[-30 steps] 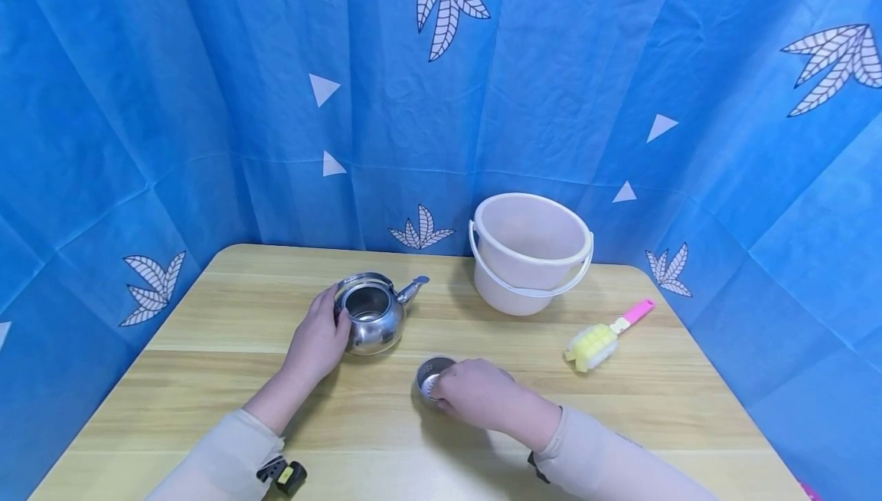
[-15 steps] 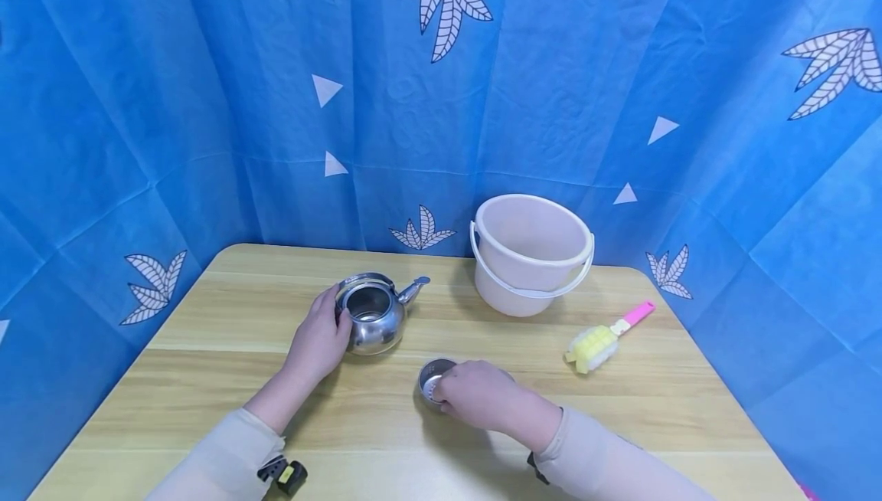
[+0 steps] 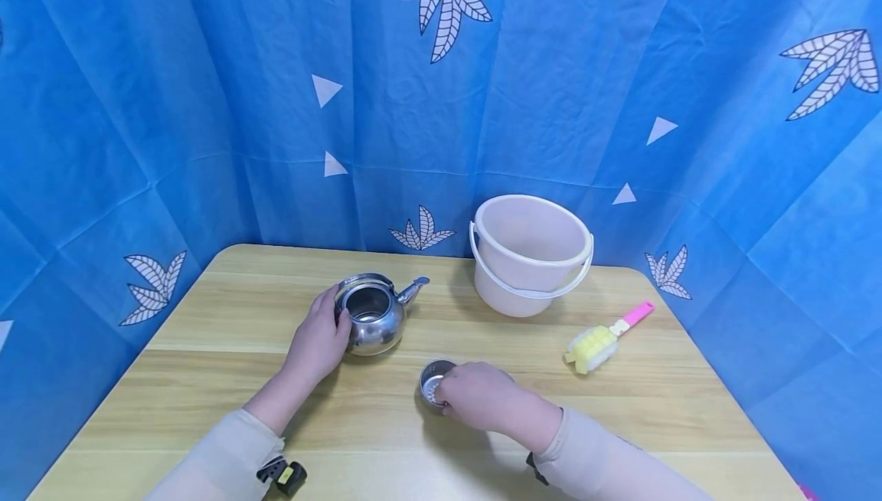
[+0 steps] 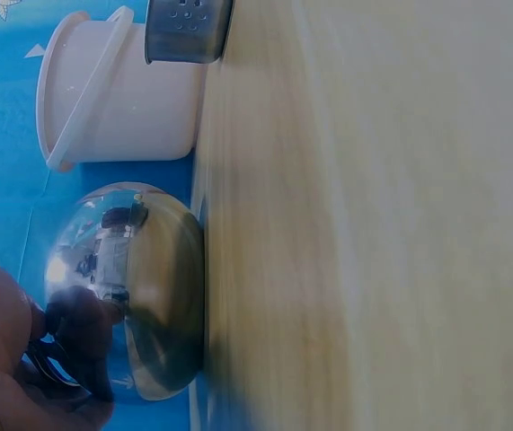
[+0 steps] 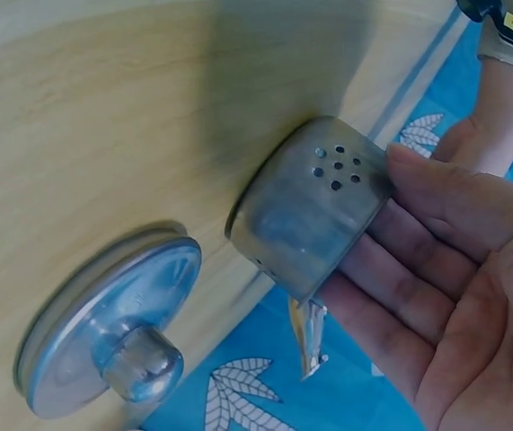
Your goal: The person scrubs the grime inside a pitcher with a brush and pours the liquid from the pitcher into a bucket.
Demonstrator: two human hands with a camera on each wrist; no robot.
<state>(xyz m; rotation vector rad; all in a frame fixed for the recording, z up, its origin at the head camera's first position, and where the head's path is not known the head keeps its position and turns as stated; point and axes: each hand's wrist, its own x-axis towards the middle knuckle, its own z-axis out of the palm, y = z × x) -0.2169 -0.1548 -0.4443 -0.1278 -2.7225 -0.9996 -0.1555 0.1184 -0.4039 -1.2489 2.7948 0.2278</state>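
Observation:
A shiny steel kettle (image 3: 380,331), its top uncovered and spout pointing back right, stands left of centre. My left hand (image 3: 319,338) grips its left side near the folded handle. In the left wrist view, fingers and thumb (image 4: 0,346) close in at the kettle's side. My right hand (image 3: 482,396) holds a small steel tea strainer (image 5: 314,197) by its rim, fingers and thumb on opposite sides. The strainer has clusters of holes and appears close over the table. A round steel lid with a knob (image 5: 108,328) lies beside it, hidden behind the right hand in the head view.
A white bucket (image 3: 513,286) with its handle hanging down in front stands at the back of the wooden table (image 3: 207,378). To its right lies a yellow and white sponge brush (image 3: 594,348) with a pink handle. A blue patterned curtain (image 3: 413,103) surrounds the table.

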